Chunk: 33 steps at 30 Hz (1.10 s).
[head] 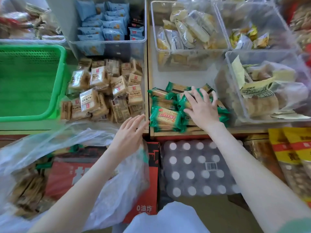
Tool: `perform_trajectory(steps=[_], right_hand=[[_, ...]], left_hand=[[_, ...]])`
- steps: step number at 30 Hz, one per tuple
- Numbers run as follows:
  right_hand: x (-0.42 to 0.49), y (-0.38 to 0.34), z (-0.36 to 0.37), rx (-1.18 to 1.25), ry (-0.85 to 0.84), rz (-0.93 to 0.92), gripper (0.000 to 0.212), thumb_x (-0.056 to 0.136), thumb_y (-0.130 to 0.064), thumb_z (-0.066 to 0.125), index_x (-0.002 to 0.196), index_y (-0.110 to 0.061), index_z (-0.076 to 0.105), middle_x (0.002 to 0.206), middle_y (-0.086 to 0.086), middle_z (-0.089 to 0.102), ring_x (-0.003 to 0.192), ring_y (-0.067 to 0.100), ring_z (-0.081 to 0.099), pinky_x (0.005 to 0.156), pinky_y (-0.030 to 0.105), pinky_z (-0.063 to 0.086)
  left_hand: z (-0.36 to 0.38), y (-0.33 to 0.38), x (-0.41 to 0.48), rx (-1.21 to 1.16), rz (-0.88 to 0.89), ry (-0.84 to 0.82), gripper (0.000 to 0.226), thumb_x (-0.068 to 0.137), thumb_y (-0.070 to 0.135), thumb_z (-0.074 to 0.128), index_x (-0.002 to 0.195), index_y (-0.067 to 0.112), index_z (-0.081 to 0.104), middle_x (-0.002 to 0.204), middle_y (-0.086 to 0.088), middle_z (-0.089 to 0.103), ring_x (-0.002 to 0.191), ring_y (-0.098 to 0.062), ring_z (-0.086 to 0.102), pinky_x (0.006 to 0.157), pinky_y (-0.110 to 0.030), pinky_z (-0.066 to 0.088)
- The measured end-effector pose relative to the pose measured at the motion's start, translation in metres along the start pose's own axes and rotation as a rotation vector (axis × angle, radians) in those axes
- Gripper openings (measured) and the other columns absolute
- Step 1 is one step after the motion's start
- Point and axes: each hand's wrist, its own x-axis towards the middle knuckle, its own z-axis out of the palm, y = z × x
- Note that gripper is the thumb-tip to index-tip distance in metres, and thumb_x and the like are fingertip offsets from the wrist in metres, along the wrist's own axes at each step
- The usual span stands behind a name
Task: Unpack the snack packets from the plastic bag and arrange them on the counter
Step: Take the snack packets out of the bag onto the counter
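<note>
At the lower left of the frame a crumpled translucent plastic bag [109, 190] is seen, with brown-wrapped snack packets [28, 187] blurred inside it. To its right, a red printed carton [148, 190] and a shrink-wrapped pack of white-capped bottles [193, 169] are found below the counter's edge. Above the bag's upper rim, near the centre, the left hand [129, 133] is held with fingers straight and close together, nothing being gripped; whether the bag is touched cannot be told. Right of centre, the right hand [202, 108] is laid palm down, fingers spread, on a heap of green-wrapped cracker packets [165, 118], which is piled on the pale wood-edged counter [161, 79] by its near edge. Left of this heap a pile of beige-wrapped biscuit packets [104, 88] is spread on the counter, and at the left edge a green perforated plastic basket [28, 81] is set. Along the top, a clear plastic bin of blue packets [107, 47] and a clear plastic bin of pale yellow packets [185, 59] are ranged.
</note>
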Motion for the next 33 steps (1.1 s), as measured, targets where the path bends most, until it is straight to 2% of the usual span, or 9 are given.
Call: perform_trajectory(steps=[2, 7, 11, 18, 21, 24, 27, 30, 33], right_hand=[[-0.002, -0.004, -0.005, -0.02, 0.045, -0.002, 0.066, 0.095, -0.046, 0.048, 0.152, -0.025, 0.023, 0.16, 0.005, 0.014, 0.145, 0.028, 0.014, 0.111, 0.052, -0.01], [-0.024, -0.067, -0.022, 0.133, 0.384, -0.122, 0.06, 0.084, -0.027, 0.063, 0.139, -0.01, 0.044, 0.142, 0.013, 0.043, 0.127, 0.026, 0.034, 0.109, 0.053, 0.016], [-0.055, -0.167, -0.034, 0.32, 0.518, -0.379, 0.052, 0.087, -0.019, 0.052, 0.137, -0.009, 0.041, 0.135, 0.007, 0.041, 0.116, 0.024, 0.041, 0.101, 0.04, 0.028], [-0.114, -0.344, 0.025, 0.326, 0.0, -0.709, 0.063, 0.084, -0.027, 0.065, 0.14, -0.01, 0.044, 0.127, 0.015, 0.058, 0.102, 0.03, 0.059, 0.079, 0.04, 0.051], [-0.125, -0.386, 0.038, 0.174, -0.479, -0.623, 0.073, 0.095, -0.043, 0.05, 0.154, -0.018, 0.014, 0.148, 0.019, 0.035, 0.114, 0.038, 0.052, 0.085, 0.042, 0.046], [-0.133, -0.408, 0.047, 0.03, -0.676, -0.633, 0.068, 0.1, -0.029, 0.042, 0.154, -0.021, 0.001, 0.158, 0.016, 0.01, 0.124, 0.04, 0.042, 0.089, 0.044, 0.044], [-0.135, -0.413, 0.054, -0.027, -0.644, -0.642, 0.059, 0.094, -0.021, 0.051, 0.148, -0.015, 0.029, 0.15, 0.015, 0.029, 0.125, 0.041, 0.042, 0.09, 0.046, 0.046], [-0.13, -0.41, 0.058, -0.119, -0.49, -0.679, 0.064, 0.058, -0.022, 0.086, 0.118, -0.015, 0.065, 0.112, 0.009, 0.065, 0.098, 0.035, 0.061, 0.085, 0.042, 0.051], [-0.124, -0.398, 0.055, -0.054, -0.208, -0.697, 0.048, 0.055, -0.013, 0.079, 0.102, -0.012, 0.071, 0.094, 0.008, 0.069, 0.099, 0.037, 0.063, 0.1, 0.054, 0.043]], left_hand=[[-0.001, -0.003, 0.0, -0.007, -0.025, -0.004, 0.042, 0.091, 0.017, 0.041, 0.128, 0.006, 0.054, 0.135, -0.02, 0.054, 0.122, -0.036, 0.054, 0.103, -0.051, 0.044], [-0.016, -0.018, -0.026, -0.009, -0.064, 0.061, 0.038, 0.099, 0.023, 0.039, 0.121, 0.003, 0.062, 0.132, -0.018, 0.058, 0.118, -0.032, 0.055, 0.104, -0.043, 0.04], [-0.027, -0.059, -0.08, 0.04, -0.13, 0.043, 0.04, 0.102, 0.026, 0.035, 0.119, 0.006, 0.065, 0.128, -0.016, 0.06, 0.116, -0.031, 0.058, 0.106, -0.043, 0.036], [-0.047, -0.133, -0.201, 0.233, -0.366, -0.115, 0.06, 0.074, 0.011, 0.069, 0.133, 0.008, 0.055, 0.136, -0.026, 0.05, 0.125, -0.043, 0.05, 0.11, -0.061, 0.021], [-0.051, -0.15, -0.235, 0.236, -0.475, -0.189, 0.081, 0.061, -0.005, 0.075, 0.137, 0.009, 0.052, 0.138, -0.03, 0.046, 0.127, -0.045, 0.047, 0.105, -0.066, 0.025], [-0.049, -0.164, -0.26, 0.244, -0.453, -0.192, 0.08, 0.066, -0.006, 0.07, 0.141, 0.01, 0.048, 0.139, -0.03, 0.045, 0.129, -0.044, 0.045, 0.107, -0.065, 0.025], [-0.048, -0.175, -0.273, 0.213, -0.427, -0.179, 0.08, 0.067, -0.007, 0.069, 0.143, 0.009, 0.046, 0.141, -0.03, 0.043, 0.131, -0.044, 0.043, 0.109, -0.064, 0.023], [-0.049, -0.183, -0.277, 0.187, -0.388, -0.129, 0.08, 0.064, -0.009, 0.071, 0.139, 0.007, 0.049, 0.14, -0.031, 0.044, 0.129, -0.045, 0.045, 0.107, -0.064, 0.025], [-0.053, -0.188, -0.271, 0.162, -0.359, -0.096, 0.076, 0.067, -0.009, 0.069, 0.139, 0.006, 0.05, 0.142, -0.03, 0.043, 0.131, -0.044, 0.043, 0.108, -0.063, 0.028]])
